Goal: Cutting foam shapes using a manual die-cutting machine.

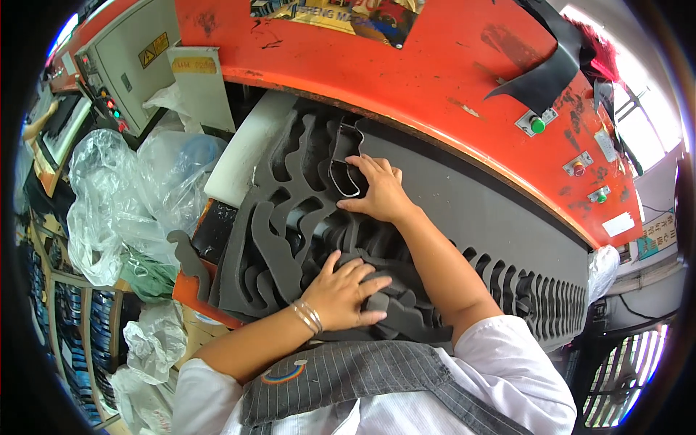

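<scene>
My right hand (380, 190) grips the rim of a thin metal cutting die (335, 154), fingertips on its edge and thumb by its near end. The die has a wavy, sole-like outline and stands on a thick dark grey foam sheet (457, 203), beside a row of wavy cut-outs. My left hand (346, 296), with bracelets at the wrist, lies palm down with fingers spread over a heap of loose grey foam pieces (402, 315). More of these curved pieces (272, 243) lie left of it.
An orange-red machine beam (464, 80) with push buttons (536, 125) spans the far side. A white board (246, 152) shows under the foam's far left. Clear plastic bags (109, 203) and a grey control cabinet (130, 65) stand left. Black sheet material (544, 72) hangs at upper right.
</scene>
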{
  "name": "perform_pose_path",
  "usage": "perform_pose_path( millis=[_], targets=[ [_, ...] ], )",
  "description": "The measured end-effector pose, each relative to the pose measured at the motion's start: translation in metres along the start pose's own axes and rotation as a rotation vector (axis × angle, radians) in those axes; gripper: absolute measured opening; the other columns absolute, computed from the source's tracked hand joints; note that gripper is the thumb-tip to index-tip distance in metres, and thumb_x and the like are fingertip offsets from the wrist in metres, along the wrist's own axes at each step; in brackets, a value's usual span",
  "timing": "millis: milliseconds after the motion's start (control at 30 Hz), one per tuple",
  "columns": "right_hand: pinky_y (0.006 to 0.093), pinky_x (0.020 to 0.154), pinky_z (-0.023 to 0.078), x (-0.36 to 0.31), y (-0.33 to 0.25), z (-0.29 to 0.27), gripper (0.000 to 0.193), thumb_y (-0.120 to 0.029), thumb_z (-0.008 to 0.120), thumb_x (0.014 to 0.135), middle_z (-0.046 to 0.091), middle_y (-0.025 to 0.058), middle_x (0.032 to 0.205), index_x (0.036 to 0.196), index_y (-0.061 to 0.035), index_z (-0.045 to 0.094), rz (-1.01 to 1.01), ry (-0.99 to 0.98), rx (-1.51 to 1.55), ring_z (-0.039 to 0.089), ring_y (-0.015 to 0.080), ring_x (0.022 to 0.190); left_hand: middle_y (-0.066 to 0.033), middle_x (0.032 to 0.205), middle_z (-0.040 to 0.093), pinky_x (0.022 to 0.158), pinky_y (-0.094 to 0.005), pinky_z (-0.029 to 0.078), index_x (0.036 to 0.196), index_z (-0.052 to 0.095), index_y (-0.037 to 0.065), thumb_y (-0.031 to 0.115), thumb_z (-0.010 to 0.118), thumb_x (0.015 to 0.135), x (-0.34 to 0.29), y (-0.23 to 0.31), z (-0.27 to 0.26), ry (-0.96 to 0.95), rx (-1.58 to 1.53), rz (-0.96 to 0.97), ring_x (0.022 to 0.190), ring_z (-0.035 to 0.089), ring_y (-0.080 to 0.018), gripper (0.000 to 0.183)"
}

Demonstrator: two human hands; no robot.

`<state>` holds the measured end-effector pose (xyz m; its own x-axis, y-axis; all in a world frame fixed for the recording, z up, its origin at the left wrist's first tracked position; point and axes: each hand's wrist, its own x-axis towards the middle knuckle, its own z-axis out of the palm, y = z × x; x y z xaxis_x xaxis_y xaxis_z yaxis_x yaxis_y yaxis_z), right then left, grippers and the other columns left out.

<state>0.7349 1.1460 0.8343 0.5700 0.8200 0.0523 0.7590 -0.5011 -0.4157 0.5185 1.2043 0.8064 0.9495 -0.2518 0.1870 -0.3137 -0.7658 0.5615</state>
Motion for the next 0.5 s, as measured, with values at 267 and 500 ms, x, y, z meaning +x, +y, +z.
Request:
perform_pose_path(
  millis=[267, 500],
  targets=[
    [0.0448, 0.113, 0.028, -0.086, 0.040, -0.101, 0.092, -0.039, 0.081, 0.070, 0.038, 0.0181, 0.147, 0.144, -0.0076, 0.036, -0.162, 0.296, 0.253, 0.034, 0.0351, 0.138, -0.0155, 0.137, 0.045, 0.113, -0.0589, 0.012, 0.140, 0.043, 0.017, 0.064, 0.065, 0.076, 0.023, 0.020, -0.028, -0.188, -0.054, -0.099, 0.135, 0.035, -0.0327, 0.083],
    [0.0362, 0.103, 0.036, -0.227, 0.208, -0.239, 0.040, -0.022, 0.050, 0.100, 0.049, 0.0136, 0.136, 0.134, -0.0005, 0.048, -0.007, 1.364, 0.096, 0.044, 0.0207, 0.125, -0.0157, 0.125, 0.057, 0.103, -0.0416, 0.037, 0.127, 0.055, 0.005, 0.048, 0.070, 0.081, 0.156, 0.087, -0.089, 0.171, -0.192, 0.270, 0.120, 0.051, -0.0311, 0.065]
  ],
)
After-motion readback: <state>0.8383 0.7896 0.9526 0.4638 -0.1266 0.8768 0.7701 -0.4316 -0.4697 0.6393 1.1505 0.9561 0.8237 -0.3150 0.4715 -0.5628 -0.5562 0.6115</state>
